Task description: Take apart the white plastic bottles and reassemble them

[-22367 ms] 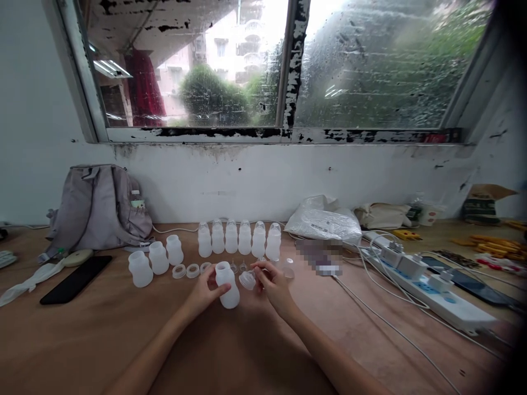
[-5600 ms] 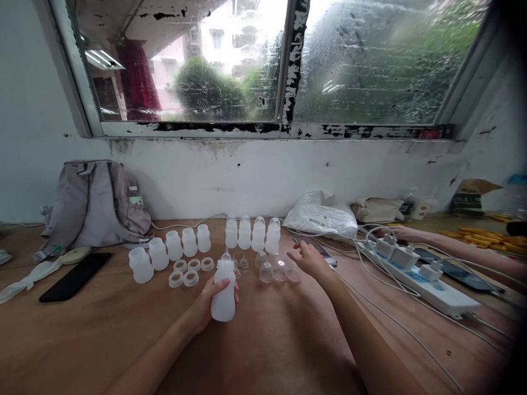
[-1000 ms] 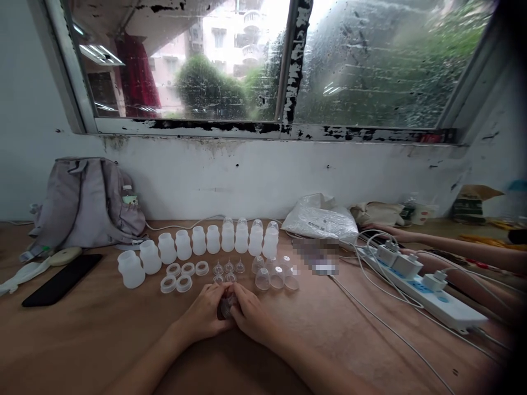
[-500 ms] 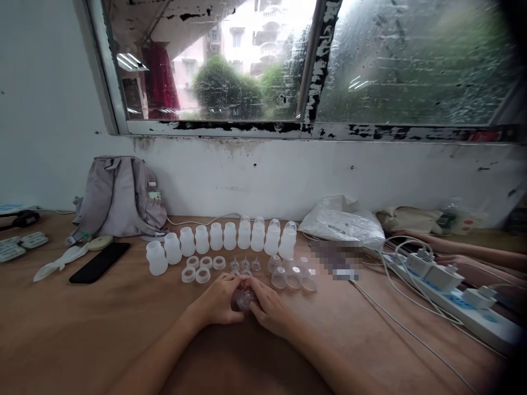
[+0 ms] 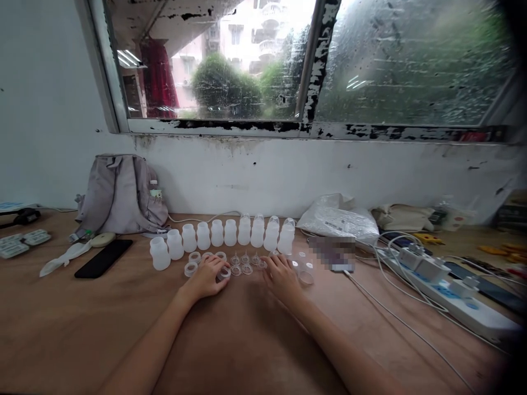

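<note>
My left hand (image 5: 207, 276) rests low over the white rings, its thumb and fingers around a clear-white ring (image 5: 223, 273). More rings (image 5: 191, 269) lie beside it on the left. My right hand (image 5: 283, 276) is palm down at the clear domed caps (image 5: 306, 278), fingers curved but apart from the thumb; it hides some caps. Several clear pointed teats (image 5: 247, 269) stand between my hands, one near my right fingertips. Behind them several frosted bottles (image 5: 203, 236) form a curved row; those at its right end wear clear domed caps (image 5: 274, 221).
A black phone (image 5: 104, 259), a plastic wrapper (image 5: 66, 259) and a grey backpack (image 5: 119, 192) are on the left. At right are a plastic bag (image 5: 337, 222), a blurred-out device with a cable (image 5: 395, 318), and a power strip (image 5: 473, 312) with plugs.
My hands have separated, left to the rings and right to the caps. The clear domed piece between them is no longer visible there. Another person's arms at the right have left the view.
</note>
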### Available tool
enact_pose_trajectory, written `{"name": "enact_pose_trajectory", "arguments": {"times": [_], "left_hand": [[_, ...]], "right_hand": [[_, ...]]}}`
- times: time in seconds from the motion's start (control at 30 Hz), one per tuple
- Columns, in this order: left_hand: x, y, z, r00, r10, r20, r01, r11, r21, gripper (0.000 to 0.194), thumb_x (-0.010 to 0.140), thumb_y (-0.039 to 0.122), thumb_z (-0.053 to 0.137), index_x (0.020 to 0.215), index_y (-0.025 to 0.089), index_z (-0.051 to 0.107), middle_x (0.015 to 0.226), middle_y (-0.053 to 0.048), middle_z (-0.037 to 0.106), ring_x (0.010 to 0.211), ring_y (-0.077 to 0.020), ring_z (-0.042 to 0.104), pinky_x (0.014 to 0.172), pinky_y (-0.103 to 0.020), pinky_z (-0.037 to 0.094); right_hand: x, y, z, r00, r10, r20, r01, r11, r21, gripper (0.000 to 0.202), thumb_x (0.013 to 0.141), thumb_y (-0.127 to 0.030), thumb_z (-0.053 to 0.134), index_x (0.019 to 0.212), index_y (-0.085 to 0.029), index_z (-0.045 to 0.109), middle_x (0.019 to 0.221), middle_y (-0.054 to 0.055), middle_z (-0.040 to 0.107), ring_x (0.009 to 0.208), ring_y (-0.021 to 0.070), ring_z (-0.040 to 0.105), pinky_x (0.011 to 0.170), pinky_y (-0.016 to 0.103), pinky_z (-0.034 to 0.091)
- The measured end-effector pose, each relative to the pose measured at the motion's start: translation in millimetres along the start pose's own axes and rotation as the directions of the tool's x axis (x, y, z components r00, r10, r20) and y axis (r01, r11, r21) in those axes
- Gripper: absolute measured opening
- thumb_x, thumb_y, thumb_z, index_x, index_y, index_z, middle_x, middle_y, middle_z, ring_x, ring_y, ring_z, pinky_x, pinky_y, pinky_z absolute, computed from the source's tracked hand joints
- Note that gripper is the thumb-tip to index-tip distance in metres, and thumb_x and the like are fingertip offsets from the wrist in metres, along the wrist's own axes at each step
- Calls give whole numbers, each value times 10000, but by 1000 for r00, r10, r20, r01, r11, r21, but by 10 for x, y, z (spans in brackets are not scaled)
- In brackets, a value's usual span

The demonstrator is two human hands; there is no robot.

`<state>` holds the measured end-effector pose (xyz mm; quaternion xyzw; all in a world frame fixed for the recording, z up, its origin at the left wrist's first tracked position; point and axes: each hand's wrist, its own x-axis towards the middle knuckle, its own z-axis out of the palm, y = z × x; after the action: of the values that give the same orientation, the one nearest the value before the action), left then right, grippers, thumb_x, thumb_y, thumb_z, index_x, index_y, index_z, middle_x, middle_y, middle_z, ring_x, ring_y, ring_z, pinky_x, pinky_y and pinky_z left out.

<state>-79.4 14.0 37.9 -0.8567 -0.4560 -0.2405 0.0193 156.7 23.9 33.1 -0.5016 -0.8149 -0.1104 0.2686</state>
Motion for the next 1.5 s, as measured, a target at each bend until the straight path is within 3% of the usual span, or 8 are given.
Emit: {"name": "enact_pose_trajectory", "arguments": {"times": [0.3,0.63,0.77,1.2,1.5], "left_hand": [[2,-160,96,997,-42,-59,45,998,52,233,728,291,529,953,231,544,1036,-34,582,993,-217,472,891,-374,291],[-16,-290,150,981,-144,-131,160,980,120,345,822,432,399,1104,256,490,1143,-53,533,1075,-217,439,914,-403,258],[-24,-340,189,979,-161,-122,177,974,138,346,826,474,371,1060,265,518,1118,-45,546,1055,-210,455,913,-402,257],[4,-304,217,982,-129,-135,152,973,175,318,842,447,351,991,219,513,1008,-37,574,968,-198,494,875,-376,293],[34,-231,176,979,-55,-195,96,973,209,284,834,388,394,1018,205,510,1056,-68,554,1008,-219,469,924,-435,244]], "right_hand": [[46,0,150,995,-22,100,40,982,-184,209,794,-177,451,960,-219,569,1021,71,552,1029,246,389,871,408,189],[58,-23,204,994,20,103,-4,988,-158,279,796,-127,410,1057,-178,491,893,84,616,970,237,439,894,420,149],[59,-40,215,995,39,90,-25,989,-143,281,791,-128,417,1057,-179,492,898,90,620,953,241,447,892,428,152],[58,-18,230,996,40,85,-30,993,-118,271,802,-175,438,1066,-197,493,920,87,625,946,238,453,877,413,190],[66,-5,188,999,33,-12,-34,997,-75,247,791,-198,475,1036,-199,503,915,67,615,951,242,460,879,432,206]]}}
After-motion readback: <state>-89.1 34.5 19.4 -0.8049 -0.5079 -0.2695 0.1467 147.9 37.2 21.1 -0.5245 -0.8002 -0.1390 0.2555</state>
